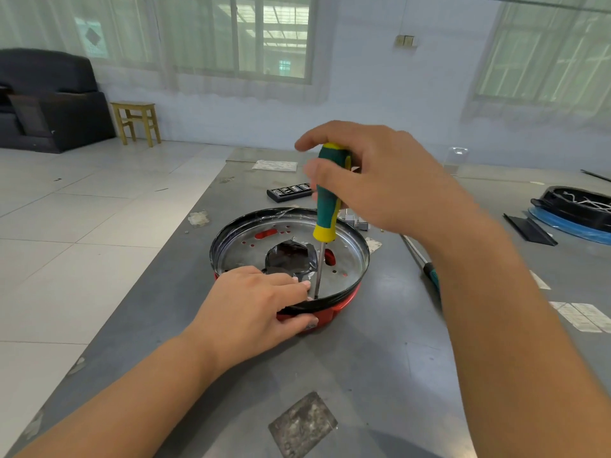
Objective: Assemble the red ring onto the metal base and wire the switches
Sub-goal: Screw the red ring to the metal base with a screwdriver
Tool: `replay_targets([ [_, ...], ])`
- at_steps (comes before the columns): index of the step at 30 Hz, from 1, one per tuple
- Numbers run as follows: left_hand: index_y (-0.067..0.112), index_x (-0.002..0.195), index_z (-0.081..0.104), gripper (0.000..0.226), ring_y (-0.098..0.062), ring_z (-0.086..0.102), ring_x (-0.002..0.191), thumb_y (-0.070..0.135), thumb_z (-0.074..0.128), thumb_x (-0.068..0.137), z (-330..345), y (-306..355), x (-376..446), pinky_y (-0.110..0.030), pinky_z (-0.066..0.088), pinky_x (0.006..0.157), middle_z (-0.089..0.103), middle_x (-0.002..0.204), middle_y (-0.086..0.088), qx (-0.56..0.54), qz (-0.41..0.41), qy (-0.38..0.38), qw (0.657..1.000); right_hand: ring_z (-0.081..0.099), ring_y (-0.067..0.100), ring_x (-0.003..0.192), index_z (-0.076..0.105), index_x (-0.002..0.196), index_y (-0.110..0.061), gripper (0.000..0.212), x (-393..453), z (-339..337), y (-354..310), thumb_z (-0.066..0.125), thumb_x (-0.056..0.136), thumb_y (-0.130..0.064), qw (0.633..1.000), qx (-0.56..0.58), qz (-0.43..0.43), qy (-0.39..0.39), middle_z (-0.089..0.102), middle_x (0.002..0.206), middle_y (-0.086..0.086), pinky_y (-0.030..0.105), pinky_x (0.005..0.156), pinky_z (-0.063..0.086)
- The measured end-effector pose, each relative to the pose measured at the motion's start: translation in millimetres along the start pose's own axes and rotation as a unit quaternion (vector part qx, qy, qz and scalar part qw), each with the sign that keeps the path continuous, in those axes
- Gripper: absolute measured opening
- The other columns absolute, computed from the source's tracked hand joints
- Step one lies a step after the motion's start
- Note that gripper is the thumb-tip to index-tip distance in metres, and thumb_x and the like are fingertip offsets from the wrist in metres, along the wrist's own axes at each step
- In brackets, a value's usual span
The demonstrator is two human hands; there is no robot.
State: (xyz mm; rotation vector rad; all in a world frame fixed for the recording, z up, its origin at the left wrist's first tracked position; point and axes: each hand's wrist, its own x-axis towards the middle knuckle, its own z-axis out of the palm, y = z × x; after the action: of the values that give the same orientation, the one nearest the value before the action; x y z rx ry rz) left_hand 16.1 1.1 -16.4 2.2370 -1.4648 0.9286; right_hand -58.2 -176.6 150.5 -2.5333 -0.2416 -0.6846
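Note:
The round metal base [347,259] lies on the grey table, its shiny inside facing up, with a black rim and a dark hole in the middle. The red ring [334,312] shows under its near edge. My left hand [254,312] grips the near rim, fingers inside the base and thumb on the red ring. My right hand [373,180] holds a green and yellow screwdriver [327,206] upright. Its tip stands on the base next to my left fingertips. I cannot make out a screw there.
A black bit case [289,192] lies behind the base, with small grey parts [355,221] beside the rim. A second screwdriver [426,264] lies to the right. A black and blue round part [578,209] with white wires sits far right. The table's left edge runs diagonally.

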Motion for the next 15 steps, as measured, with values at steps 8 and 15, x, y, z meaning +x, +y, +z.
replay_targets([
  [8, 0.033, 0.102, 0.081, 0.042, -0.015, 0.069, 0.064, 0.064, 0.055, 0.091, 2, -2, -2, -0.028, 0.053, 0.055, 0.078, 0.093, 0.016, -0.004, 0.002, 0.009, 1.0, 0.06, 0.013, 0.079, 0.068, 0.107, -0.03, 0.033, -1, -2, -4, 0.035, 0.101, -0.03, 0.998, -0.043, 0.051, 0.009, 0.064, 0.077, -0.013, 0.028, 0.071, 0.051],
  [15, 0.033, 0.104, 0.082, 0.047, -0.016, 0.07, 0.064, 0.068, 0.054, 0.09, 2, -1, -1, -0.034, 0.056, 0.052, 0.079, 0.094, 0.016, -0.003, -0.009, 0.007, 1.0, 0.069, 0.005, 0.078, 0.068, 0.11, -0.05, 0.025, -6, -4, -4, 0.061, 0.09, -0.063, 0.998, -0.044, 0.019, 0.034, 0.071, 0.084, -0.017, 0.035, 0.077, 0.059],
])
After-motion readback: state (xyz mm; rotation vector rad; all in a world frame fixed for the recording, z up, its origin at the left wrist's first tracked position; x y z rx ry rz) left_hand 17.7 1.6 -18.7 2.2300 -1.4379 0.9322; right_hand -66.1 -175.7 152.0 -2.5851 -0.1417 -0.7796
